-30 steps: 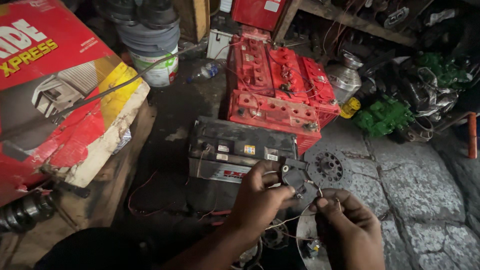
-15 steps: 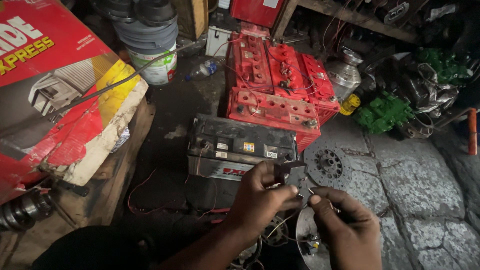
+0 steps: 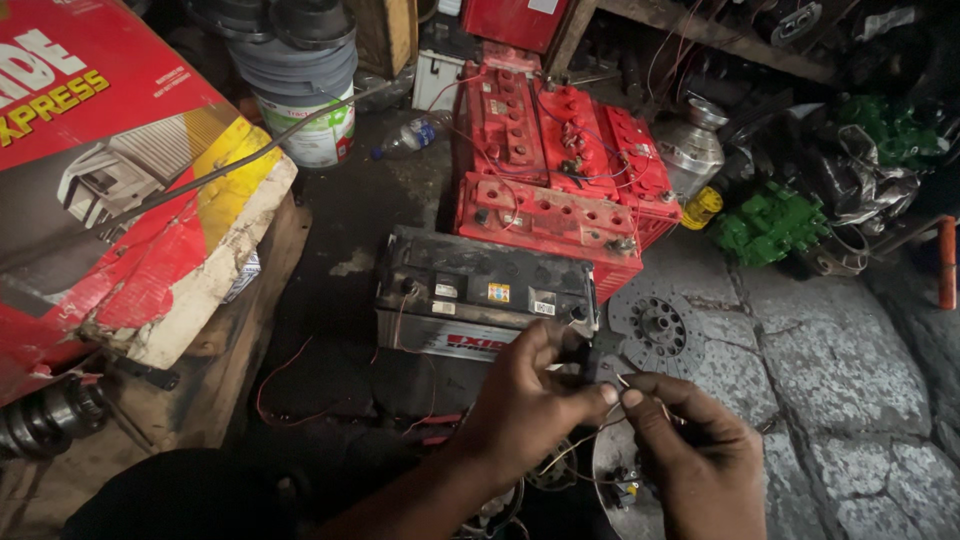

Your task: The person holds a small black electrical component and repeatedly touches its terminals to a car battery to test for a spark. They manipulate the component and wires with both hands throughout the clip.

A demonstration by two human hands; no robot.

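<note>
Crowding the grimy stone floor (image 3: 830,400) (dim workshop) stand red batteries (image 3: 560,170).

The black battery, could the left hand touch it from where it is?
Probably yes. The left hand is right in front of the black battery, with nothing between them, though its fingers pinch a small dark part.

Grimy plastic, dull metal, rough stone.
Dusty matt black plastic on the near battery (image 3: 485,290); glossier red plastic on the batteries (image 3: 560,160) behind. Dull grey metal clutch disc (image 3: 655,325) on rough, cracked stone floor (image 3: 850,400). Torn, printed cardboard box (image 3: 120,200); thin plastic-coated wire (image 3: 290,375).
</note>
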